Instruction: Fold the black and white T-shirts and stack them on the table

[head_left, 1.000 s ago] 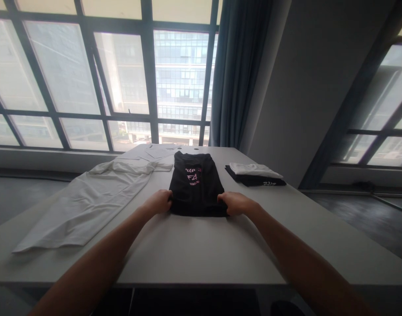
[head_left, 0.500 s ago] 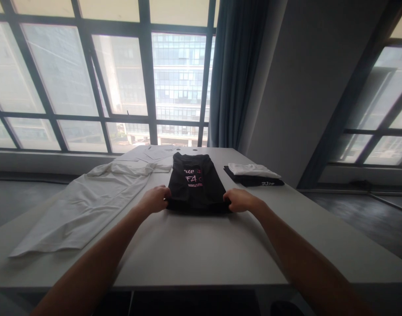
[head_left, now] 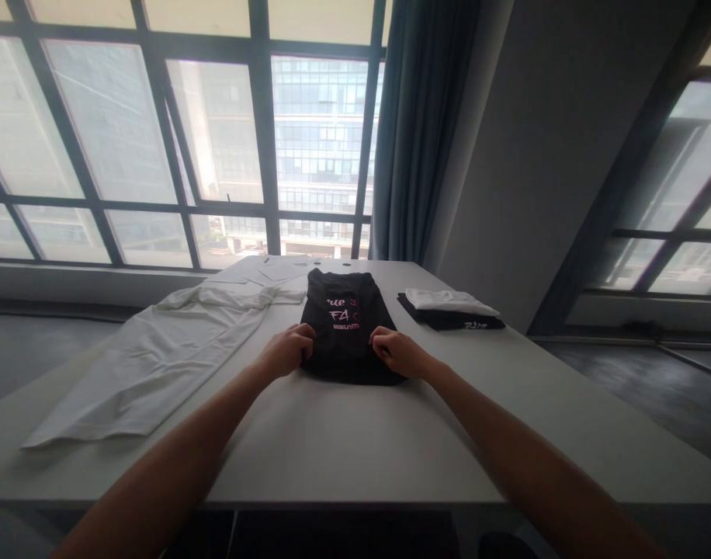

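Observation:
A black shirt (head_left: 345,307) with pink lettering lies folded into a long strip on the white table (head_left: 344,442), running away from me. My left hand (head_left: 289,349) rests on its near left part, fingers curled onto the cloth. My right hand (head_left: 393,351) grips the near right part, fingers bent over the fabric. Both hands sit close together above the shirt's near edge, which bulges up between them.
A white garment (head_left: 157,353) is spread out over the table's left side. A small folded stack (head_left: 449,309), white on black, sits at the right. Papers (head_left: 274,268) lie at the far end, before large windows and a blue curtain (head_left: 419,132).
Both hands have moved inward from the shirt's near corners onto its top, drawing closer together. The near edge of the shirt has shifted slightly away from me.

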Available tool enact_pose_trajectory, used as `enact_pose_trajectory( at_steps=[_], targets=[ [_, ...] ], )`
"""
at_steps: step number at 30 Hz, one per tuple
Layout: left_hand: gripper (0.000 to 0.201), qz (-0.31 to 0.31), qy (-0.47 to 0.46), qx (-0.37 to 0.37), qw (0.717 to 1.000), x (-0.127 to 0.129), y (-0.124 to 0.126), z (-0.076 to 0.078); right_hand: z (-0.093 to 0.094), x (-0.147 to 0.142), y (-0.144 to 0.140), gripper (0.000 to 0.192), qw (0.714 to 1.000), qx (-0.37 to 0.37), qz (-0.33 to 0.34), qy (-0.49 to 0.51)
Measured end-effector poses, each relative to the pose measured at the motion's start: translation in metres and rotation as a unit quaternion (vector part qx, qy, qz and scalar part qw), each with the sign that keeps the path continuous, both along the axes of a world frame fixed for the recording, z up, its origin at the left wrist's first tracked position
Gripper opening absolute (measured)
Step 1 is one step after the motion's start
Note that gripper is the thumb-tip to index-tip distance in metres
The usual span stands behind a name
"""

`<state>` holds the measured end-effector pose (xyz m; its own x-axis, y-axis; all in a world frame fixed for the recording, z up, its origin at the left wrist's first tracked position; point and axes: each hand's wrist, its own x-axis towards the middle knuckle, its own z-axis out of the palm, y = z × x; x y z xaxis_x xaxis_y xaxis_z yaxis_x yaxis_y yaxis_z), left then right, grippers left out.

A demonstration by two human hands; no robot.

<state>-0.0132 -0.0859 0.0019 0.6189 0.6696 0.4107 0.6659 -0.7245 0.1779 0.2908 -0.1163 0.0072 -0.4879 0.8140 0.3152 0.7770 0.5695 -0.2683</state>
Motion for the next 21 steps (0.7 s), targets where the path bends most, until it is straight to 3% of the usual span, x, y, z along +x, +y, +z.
enact_pose_trajectory(
  at_steps=[7, 11, 14, 17, 21],
  targets=[
    [0.021, 0.066, 0.072, -0.035, 0.995, -0.009, 0.003, 0.001, -0.007, 0.010, 0.004, 0.016, 0.999, -0.037, 0.010, -0.014],
    [0.041, 0.069, 0.110, -0.089, 0.987, -0.010, 0.002, 0.005, -0.003, 0.012, 0.002, 0.018, 0.996, -0.077, 0.015, -0.036],
    [0.027, 0.063, 0.124, -0.110, 0.984, -0.011, 0.000, 0.008, 0.001, 0.011, -0.001, 0.018, 0.995, -0.084, -0.011, -0.056],
    [0.014, 0.053, 0.124, -0.099, 0.986, -0.011, -0.001, 0.008, 0.003, 0.010, -0.002, 0.026, 0.995, -0.077, -0.015, -0.056],
    [0.012, 0.031, 0.098, -0.050, 0.993, -0.008, -0.005, 0.008, 0.001, 0.008, -0.002, 0.034, 0.996, -0.082, 0.019, -0.034]
  ],
)
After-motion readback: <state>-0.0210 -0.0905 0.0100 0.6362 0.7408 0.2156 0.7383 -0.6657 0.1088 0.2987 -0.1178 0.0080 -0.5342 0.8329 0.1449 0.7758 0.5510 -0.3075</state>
